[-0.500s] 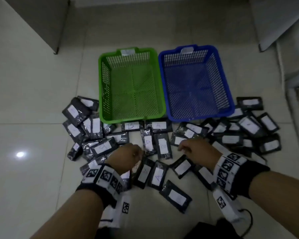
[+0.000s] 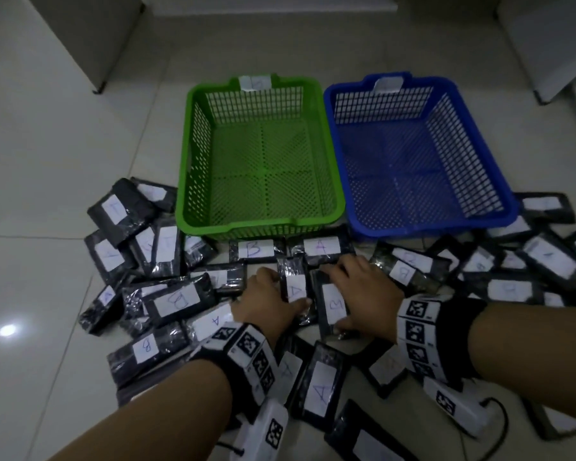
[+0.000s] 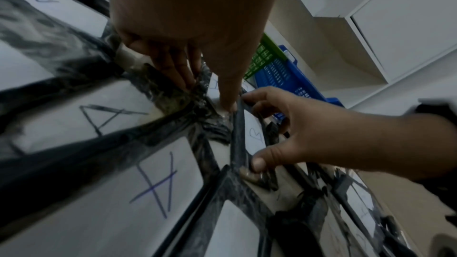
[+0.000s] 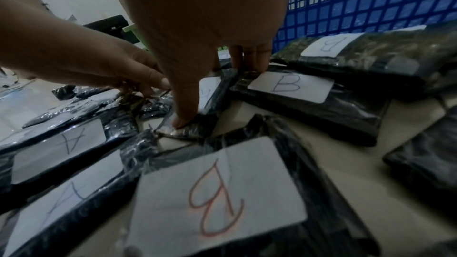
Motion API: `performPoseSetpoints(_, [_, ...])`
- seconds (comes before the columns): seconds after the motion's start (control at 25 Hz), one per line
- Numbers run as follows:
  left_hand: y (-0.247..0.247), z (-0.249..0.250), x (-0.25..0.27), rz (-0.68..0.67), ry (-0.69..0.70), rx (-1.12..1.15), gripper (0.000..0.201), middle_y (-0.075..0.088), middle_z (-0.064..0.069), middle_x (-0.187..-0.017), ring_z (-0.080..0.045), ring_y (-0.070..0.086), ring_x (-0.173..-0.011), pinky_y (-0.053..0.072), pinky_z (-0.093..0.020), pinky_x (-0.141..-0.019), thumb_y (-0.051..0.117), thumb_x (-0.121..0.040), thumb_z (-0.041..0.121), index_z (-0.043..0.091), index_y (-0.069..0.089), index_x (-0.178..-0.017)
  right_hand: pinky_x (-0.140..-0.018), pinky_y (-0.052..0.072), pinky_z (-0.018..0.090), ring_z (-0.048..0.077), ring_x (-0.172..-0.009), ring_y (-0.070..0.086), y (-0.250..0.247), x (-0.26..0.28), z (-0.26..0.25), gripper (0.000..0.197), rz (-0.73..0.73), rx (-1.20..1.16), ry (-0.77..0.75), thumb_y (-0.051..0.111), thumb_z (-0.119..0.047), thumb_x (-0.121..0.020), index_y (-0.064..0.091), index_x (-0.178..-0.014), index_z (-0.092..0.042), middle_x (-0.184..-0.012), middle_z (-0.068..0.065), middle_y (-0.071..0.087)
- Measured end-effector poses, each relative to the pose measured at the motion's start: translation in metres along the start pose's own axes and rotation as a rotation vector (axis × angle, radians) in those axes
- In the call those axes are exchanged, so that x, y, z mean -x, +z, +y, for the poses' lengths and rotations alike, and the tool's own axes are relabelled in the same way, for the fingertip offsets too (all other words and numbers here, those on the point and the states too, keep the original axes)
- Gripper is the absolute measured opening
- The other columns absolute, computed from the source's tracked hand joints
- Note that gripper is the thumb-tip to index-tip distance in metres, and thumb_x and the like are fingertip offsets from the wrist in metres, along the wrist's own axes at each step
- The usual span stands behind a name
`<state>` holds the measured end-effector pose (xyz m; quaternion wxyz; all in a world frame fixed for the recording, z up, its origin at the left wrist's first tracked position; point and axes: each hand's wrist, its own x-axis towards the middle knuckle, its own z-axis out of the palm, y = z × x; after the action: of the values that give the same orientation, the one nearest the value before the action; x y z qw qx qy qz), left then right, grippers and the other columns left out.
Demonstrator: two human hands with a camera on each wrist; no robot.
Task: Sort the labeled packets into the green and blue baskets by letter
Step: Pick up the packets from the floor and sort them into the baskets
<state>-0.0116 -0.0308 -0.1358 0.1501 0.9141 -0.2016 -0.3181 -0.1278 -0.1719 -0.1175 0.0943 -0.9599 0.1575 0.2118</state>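
Note:
The green basket (image 2: 261,224) and the blue basket (image 2: 423,224) stand side by side on the floor, both with nothing inside. Black packets with white letter labels lie scattered in front of them. My left hand (image 2: 285,289) grips a packet labelled A (image 2: 295,289), thumb at its near end and fingers along its left side. Just to the right, my right hand (image 2: 336,296) holds a packet labelled B (image 2: 335,304) between the fingers at its far end and the thumb at its near end. In the left wrist view the B packet (image 3: 254,134) is tilted up on its edge.
More A and B packets lie close around both hands, such as an A packet (image 2: 320,390) near my wrists and a B packet (image 2: 253,249) by the green basket. White cabinets (image 2: 552,44) stand at the back right, another unit (image 2: 90,38) at the back left.
Both hands have moved forward towards the baskets and closed on the two middle packets, left on A and right on B. The view has come closer to the floor.

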Motion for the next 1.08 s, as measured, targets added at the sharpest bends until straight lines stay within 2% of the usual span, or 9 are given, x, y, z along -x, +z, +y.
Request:
performPoseSetpoints(0.16, [-0.01, 0.001, -0.002, -0.102, 0.003, 0.049, 0.044, 0.061, 0.005, -0.082, -0.019, 0.062, -0.087, 0.052, -0.036, -0.083, 0.072, -0.069, 0.056, 0.022, 0.053, -0.087, -0.1, 0.039, 0.038, 0.026, -0.119, 0.038, -0.006, -0.003, -0.003, 0.1, -0.024, 0.035, 0.033, 0.078, -0.051, -0.062, 0.026, -0.141, -0.019, -0.13, 0.006, 0.035])
performPoseSetpoints(0.24, [-0.02, -0.003, -0.007, -0.17, 0.042, 0.146, 0.037, 0.065, 0.003, -0.08, -0.016, 0.063, -0.079, 0.053, -0.03, -0.072, 0.073, -0.072, 0.052, 0.02, 0.057, -0.082, -0.09, 0.046, 0.037, 0.025, -0.111, 0.046, -0.015, -0.003, -0.003, 0.081, -0.058, -0.16, 0.07, 0.079, -0.044, -0.066, 0.036, -0.13, -0.019, -0.125, 0.005, 0.034])
performPoseSetpoints(0.36, [-0.048, -0.008, -0.014, -0.303, 0.112, 0.322, 0.042, 0.069, -0.004, -0.082, -0.021, 0.066, -0.077, 0.057, -0.037, -0.074, 0.076, -0.069, 0.047, 0.014, 0.06, -0.089, -0.08, 0.046, 0.029, 0.02, -0.102, 0.054, -0.036, -0.002, 0.0, 0.043, -0.049, -0.403, 0.043, 0.069, -0.031, -0.082, 0.048, -0.117, -0.018, -0.121, 0.002, 0.048])
performPoseSetpoints(0.48, [-0.091, -0.011, -0.011, -0.359, 0.165, 0.592, 0.024, 0.055, -0.002, -0.063, -0.015, 0.054, -0.054, 0.046, -0.027, -0.055, 0.073, -0.081, 0.021, 0.008, 0.054, -0.082, -0.067, 0.043, 0.024, 0.012, -0.091, 0.055, -0.076, -0.003, -0.003, 0.032, 0.067, -0.551, 0.006, 0.064, -0.027, -0.088, 0.052, -0.117, -0.023, -0.101, -0.005, 0.056])
performPoseSetpoints(0.6, [-0.121, -0.011, -0.008, -0.242, 0.153, 0.811, 0.01, 0.05, -0.003, -0.065, -0.008, 0.047, -0.044, 0.036, -0.018, -0.045, 0.062, -0.088, 0.009, 0.007, 0.054, -0.093, -0.054, 0.038, 0.013, 0.006, -0.075, 0.053, -0.121, -0.023, -0.003, 0.029, 0.298, -0.706, -0.013, 0.06, -0.021, -0.091, 0.052, -0.117, -0.029, -0.093, -0.007, 0.057])
performPoseSetpoints(0.72, [-0.129, -0.009, -0.014, -0.041, 0.115, 0.923, 0.012, 0.046, -0.003, -0.066, -0.01, 0.044, -0.047, 0.037, -0.02, -0.044, 0.056, -0.089, 0.007, 0.013, 0.049, -0.082, -0.051, 0.038, 0.015, 0.005, -0.07, 0.052, -0.137, -0.06, -0.002, 0.016, 0.49, -0.876, 0.099, 0.057, -0.016, -0.092, 0.052, -0.106, -0.02, -0.088, -0.005, 0.056])
performPoseSetpoints(0.88, [-0.13, 0.01, -0.022, 0.081, 0.118, 1.016, 0.02, 0.046, -0.005, -0.067, -0.015, 0.044, -0.051, 0.038, -0.021, -0.042, 0.052, -0.088, 0.004, 0.016, 0.044, -0.073, -0.055, 0.039, 0.023, 0.016, -0.072, 0.056, -0.121, -0.101, -0.004, 0.011, 0.441, -0.91, 0.255, 0.057, -0.015, -0.092, 0.051, -0.101, -0.014, -0.092, 0.005, 0.059])
performPoseSetpoints(1.0, [-0.129, 0.023, -0.026, 0.142, 0.12, 1.044, 0.019, 0.05, -0.004, -0.066, -0.016, 0.045, -0.053, 0.038, -0.02, -0.04, 0.051, -0.086, 0.002, 0.015, 0.045, -0.073, -0.065, 0.04, 0.024, 0.025, -0.086, 0.058, -0.111, -0.113, -0.002, 0.017, 0.318, -0.659, 0.204, 0.056, -0.013, -0.09, 0.055, -0.107, -0.012, -0.103, 0.011, 0.063])
performPoseSetpoints(1.08, [-0.125, 0.03, -0.03, 0.15, 0.148, 1.011, 0.015, 0.052, -0.005, -0.067, -0.017, 0.048, -0.055, 0.042, -0.023, -0.046, 0.052, -0.086, 0.003, 0.014, 0.05, -0.075, -0.073, 0.04, 0.024, 0.028, -0.1, 0.057, -0.106, -0.116, -0.001, 0.024, 0.234, -0.465, 0.134, 0.055, -0.009, -0.09, 0.059, -0.114, -0.01, -0.115, 0.014, 0.058])
